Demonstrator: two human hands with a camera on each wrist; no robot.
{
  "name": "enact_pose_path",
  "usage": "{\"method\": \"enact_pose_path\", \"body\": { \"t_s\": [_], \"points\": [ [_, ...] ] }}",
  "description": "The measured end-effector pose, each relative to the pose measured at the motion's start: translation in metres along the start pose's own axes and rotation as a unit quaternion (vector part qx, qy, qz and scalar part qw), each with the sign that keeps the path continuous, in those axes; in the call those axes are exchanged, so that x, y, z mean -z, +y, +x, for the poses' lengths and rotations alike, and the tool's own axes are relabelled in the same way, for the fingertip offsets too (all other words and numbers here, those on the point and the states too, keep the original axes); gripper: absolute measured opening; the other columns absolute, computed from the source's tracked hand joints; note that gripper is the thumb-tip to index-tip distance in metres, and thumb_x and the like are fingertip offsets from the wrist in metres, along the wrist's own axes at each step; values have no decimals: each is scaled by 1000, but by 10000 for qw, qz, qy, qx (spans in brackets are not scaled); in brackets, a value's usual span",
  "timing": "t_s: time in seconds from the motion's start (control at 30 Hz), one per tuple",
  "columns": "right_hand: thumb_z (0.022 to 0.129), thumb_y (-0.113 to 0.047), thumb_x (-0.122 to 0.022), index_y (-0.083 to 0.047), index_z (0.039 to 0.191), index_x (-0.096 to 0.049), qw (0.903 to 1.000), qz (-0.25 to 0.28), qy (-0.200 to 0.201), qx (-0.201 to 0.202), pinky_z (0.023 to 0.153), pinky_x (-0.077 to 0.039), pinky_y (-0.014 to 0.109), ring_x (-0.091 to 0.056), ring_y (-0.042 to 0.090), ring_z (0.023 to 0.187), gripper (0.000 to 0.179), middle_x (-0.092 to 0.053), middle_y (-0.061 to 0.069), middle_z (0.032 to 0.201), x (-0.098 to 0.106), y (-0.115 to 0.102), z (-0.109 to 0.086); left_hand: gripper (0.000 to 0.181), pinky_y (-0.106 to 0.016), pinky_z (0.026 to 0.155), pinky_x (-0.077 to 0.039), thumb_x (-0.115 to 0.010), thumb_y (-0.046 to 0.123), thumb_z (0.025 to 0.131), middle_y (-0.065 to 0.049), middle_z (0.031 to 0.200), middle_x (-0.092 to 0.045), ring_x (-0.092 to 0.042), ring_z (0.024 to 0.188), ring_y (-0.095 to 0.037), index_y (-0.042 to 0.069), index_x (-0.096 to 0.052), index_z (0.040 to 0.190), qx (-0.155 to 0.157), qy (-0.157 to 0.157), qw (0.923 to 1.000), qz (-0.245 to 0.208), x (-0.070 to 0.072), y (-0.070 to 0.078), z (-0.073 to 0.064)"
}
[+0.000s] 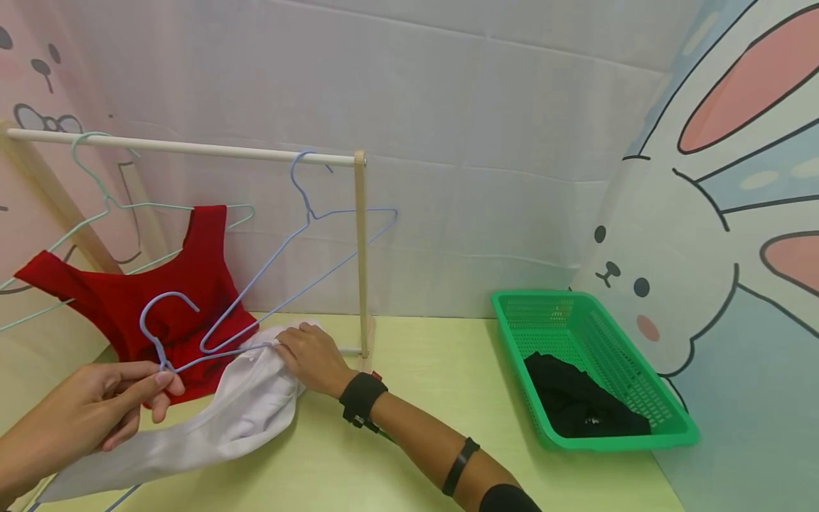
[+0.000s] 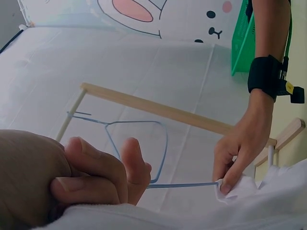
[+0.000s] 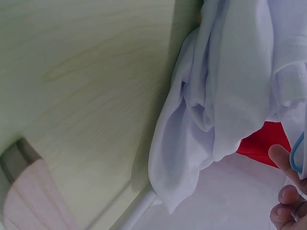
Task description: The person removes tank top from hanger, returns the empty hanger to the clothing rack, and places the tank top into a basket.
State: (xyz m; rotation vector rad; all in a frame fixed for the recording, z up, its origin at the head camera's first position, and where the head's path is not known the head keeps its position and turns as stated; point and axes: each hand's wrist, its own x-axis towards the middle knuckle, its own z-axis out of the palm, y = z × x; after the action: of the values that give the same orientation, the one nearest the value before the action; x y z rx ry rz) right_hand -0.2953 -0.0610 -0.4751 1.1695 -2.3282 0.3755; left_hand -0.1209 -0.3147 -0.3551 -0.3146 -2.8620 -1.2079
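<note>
My left hand (image 1: 121, 398) pinches a light blue hanger (image 1: 150, 328) just below its hook, between thumb and fingers. One arm of this hanger runs right, to the edge of a white garment (image 1: 237, 423). There my right hand (image 1: 313, 359) pinches the white cloth at the hanger's end, as the left wrist view also shows at the fingertips (image 2: 229, 184). The garment droops between both hands, its left part passing below my left hand. In the right wrist view its folds (image 3: 240, 81) hang close over the tabletop.
Behind my hands stands a rack with a white rail (image 1: 217, 148) and wooden posts (image 1: 361, 249). A red sleeveless top (image 1: 214, 259) hangs there on a mint hanger (image 1: 96, 178), beside a bare blue hanger (image 1: 275, 256). At the right, a green basket (image 1: 544, 297) holds black cloth (image 1: 576, 402).
</note>
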Motion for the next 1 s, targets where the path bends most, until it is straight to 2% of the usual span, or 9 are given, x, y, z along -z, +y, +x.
{"method": "enact_pose_path", "body": {
  "t_s": [0.23, 0.53, 0.73, 0.83, 1.0],
  "points": [
    [110, -24, -60, -16, 106, -74, 9998, 181, 1, -106, 83, -47, 18, -60, 11, 88, 17, -77, -9, 102, -1, 2, -1, 19, -30, 37, -36, -57, 18, 113, 0, 73, -61, -46, 42, -19, 3, -69, 108, 81, -25, 10000, 8, 0, 1, 0],
    [110, -23, -60, -14, 107, -75, 9987, 421, -71, -263, 81, -49, 17, -63, 10, 87, 17, -78, -7, 102, -2, 3, -2, 16, -28, 36, -35, -57, 15, 113, 1, 73, -61, -45, 41, -18, 7, -70, 107, -95, -10, 9999, -85, 1, -1, -2],
    [110, -21, -59, -14, 107, -77, 9976, 576, -54, -375, 80, -51, 17, -68, 10, 87, 20, -78, -6, 98, -4, 3, -3, 19, -30, 37, -37, -57, 17, 113, -1, 69, -59, -46, 42, -19, 3, -69, 109, 114, -88, 9998, -104, 1, 0, -2],
    [110, -20, -58, -13, 110, -79, 9971, 635, -43, -422, 82, -53, 17, -71, 10, 92, 22, -79, -5, 103, -4, 2, -5, 22, -30, 39, -37, -56, 20, 114, -2, 65, -56, -46, 42, -20, 2, -69, 109, 255, -135, 9996, -69, 1, 0, -2],
    [110, -19, -58, -12, 115, -80, 9961, 714, -57, -517, 87, -55, 18, -73, 11, 98, 24, -80, -3, 111, -4, 1, -6, 23, -31, 40, -37, -56, 21, 114, -2, 65, -57, -46, 42, -20, 2, -69, 109, 296, -116, 9995, 13, 1, 0, -2]
  ]
}}
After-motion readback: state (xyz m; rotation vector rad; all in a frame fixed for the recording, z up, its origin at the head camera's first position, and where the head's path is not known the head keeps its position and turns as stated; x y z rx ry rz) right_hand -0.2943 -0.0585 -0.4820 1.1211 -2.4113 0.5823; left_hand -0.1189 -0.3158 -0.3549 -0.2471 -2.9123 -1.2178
